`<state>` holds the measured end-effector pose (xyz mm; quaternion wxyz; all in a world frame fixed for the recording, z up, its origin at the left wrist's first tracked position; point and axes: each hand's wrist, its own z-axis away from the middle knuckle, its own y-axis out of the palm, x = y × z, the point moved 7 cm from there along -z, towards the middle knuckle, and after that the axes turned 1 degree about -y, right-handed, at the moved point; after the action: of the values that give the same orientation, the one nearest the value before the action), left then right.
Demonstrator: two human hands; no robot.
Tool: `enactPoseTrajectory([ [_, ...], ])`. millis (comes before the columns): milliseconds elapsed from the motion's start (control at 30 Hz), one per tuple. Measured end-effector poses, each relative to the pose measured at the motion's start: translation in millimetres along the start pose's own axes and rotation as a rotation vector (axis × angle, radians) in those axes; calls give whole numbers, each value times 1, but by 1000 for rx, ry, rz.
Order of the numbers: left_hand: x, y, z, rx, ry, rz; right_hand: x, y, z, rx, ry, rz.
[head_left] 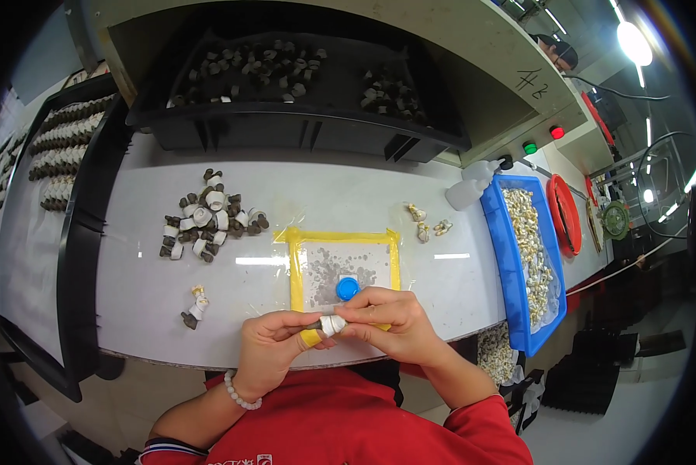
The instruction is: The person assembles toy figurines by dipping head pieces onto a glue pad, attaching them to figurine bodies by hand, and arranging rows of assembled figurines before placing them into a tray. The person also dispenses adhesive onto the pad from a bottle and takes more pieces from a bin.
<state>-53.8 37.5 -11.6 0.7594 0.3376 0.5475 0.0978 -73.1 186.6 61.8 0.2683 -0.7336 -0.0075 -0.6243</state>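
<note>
A small white piece with a dark brown end is pinched between both hands, just above the near edge of the table. My left hand is closed around its dark end. My right hand grips the white end with its fingertips. Right behind the hands sits a round blue cap-like container on a grey-spotted sheet bordered with yellow tape. To the left lies a single figurine-like piece, white with a dark base and a gold-tinted top.
A pile of white-and-brown pieces lies at left, three gold-and-white pieces right of the sheet. Black trays stand left and at the back. At right are a blue bin, a white bottle and a red round lid.
</note>
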Motion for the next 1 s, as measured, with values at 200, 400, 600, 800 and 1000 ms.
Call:
enactPoseTrajectory([
  [200,-6,1,0,-10,-61,-15,-5,-1,2,67,72,-29],
  [400,-80,-47,31,-241,374,-399,-27,-89,8,-293,-12,481],
  [600,-127,-113,77,-652,547,-959,-60,-146,13,-528,187,776],
  [800,-122,-88,68,-564,555,-1241,-83,-151,16,-545,228,566],
  [1000,-125,-67,68,-429,645,-1433,-27,-106,24,-465,9,677],
])
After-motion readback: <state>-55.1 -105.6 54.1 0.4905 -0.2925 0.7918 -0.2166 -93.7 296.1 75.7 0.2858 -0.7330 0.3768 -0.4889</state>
